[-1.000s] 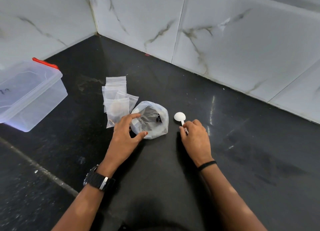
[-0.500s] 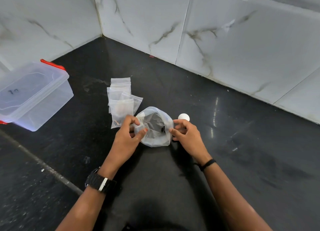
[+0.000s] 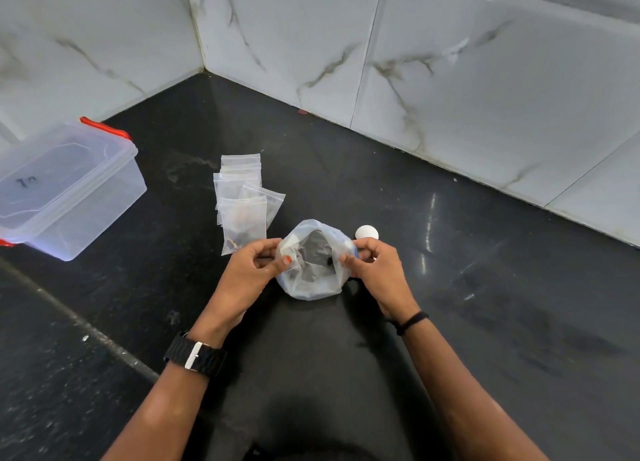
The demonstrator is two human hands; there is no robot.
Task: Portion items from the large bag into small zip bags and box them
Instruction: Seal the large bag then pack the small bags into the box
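I find my left hand (image 3: 258,265) pinching the left edge of the large bag (image 3: 313,261), thumb and fingers curled onto the plastic. My right hand (image 3: 375,270) pinches the right edge the same way. Between them the mouth of the bag is pulled wide and faces up, with a dark mass visible inside; I cannot identify the contents. The bag sits on the black tabletop (image 3: 485,304), near the middle, just in front of me.

Risks noted:
- The film is thin and slack. Uneven pull from either hand could collapse the mouth or tip the bag, spilling contents onto the dark surface, where they would be hard to see.
- The white spoon (image 3: 366,233) lies just behind my right hand, its handle hidden. Reaching for it means releasing one edge, and the mouth may fold shut.
- The small zip bags (image 3: 242,197) lie in a loose overlapping stack just to the far left of the large bag. A careless sweep of my left hand could scatter them. The nearest one appears to hold a few items already.

The clear box (image 3: 69,190), lid on, with red clasps, stands well apart at the far left.

Writing: a dark handwritten mark on the lid, possibly two characters; not legible. No brand seen.
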